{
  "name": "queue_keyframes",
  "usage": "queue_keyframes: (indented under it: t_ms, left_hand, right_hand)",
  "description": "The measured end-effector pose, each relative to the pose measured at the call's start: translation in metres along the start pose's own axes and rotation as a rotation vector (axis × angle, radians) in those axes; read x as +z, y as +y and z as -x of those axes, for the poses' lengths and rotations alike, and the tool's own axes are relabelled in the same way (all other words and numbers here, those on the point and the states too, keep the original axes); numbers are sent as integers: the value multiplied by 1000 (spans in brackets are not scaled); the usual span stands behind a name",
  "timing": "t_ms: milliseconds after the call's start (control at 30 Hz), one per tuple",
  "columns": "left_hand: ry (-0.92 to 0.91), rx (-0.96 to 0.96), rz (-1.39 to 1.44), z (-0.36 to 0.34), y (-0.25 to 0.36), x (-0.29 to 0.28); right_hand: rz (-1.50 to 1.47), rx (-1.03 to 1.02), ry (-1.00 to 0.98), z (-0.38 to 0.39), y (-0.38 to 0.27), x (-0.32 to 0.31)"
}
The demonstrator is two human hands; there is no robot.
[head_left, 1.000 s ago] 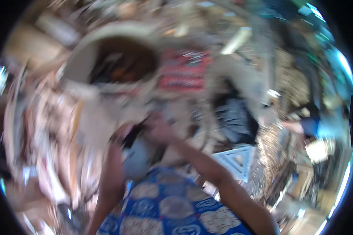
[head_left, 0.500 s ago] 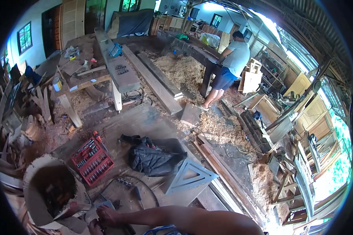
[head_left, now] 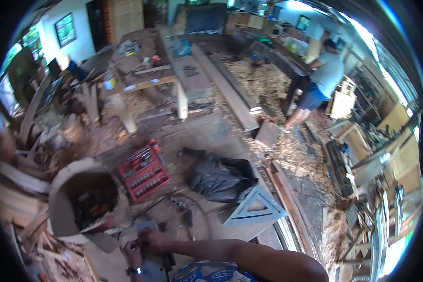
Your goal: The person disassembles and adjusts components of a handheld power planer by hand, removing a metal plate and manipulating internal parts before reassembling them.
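Workshop worktop (head_left: 207, 131) | left hand (head_left: 132, 253) and right hand (head_left: 153, 240) resting close together at a grey tool (head_left: 146, 225), near side, seemingly steadying it; fingers curling, exact hold unclear | red socket set (head_left: 144, 172) lying open, presumably for reach

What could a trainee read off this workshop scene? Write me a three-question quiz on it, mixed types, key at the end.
1. Multiple choice: what colour is the open tool case? A) blue B) red C) green
2. True or false: in the picture, the triangular square lies left of the black bag.
3. Short answer: which has a band at its wrist, the left hand or the right hand?

Key: 1 B. 2 False; it is at the bag's lower right. 3 The left hand.
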State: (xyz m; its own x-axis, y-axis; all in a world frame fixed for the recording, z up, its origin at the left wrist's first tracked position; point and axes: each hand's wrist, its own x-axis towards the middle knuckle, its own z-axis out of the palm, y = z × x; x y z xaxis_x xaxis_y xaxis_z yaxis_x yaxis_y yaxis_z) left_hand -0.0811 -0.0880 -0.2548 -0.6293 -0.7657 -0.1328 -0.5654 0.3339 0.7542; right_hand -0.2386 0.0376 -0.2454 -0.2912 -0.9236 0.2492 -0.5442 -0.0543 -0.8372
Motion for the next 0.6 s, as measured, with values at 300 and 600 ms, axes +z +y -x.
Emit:
queue_keyframes:
  t_ms: [300, 600]
  left_hand:
    - [48, 132, 1, 9, 20, 1]
    - [21, -66, 24, 13, 52, 0]
  right_hand:
    - [-6, 74, 89, 29, -9, -17]
    - [-88, 68, 66, 48, 8, -22]
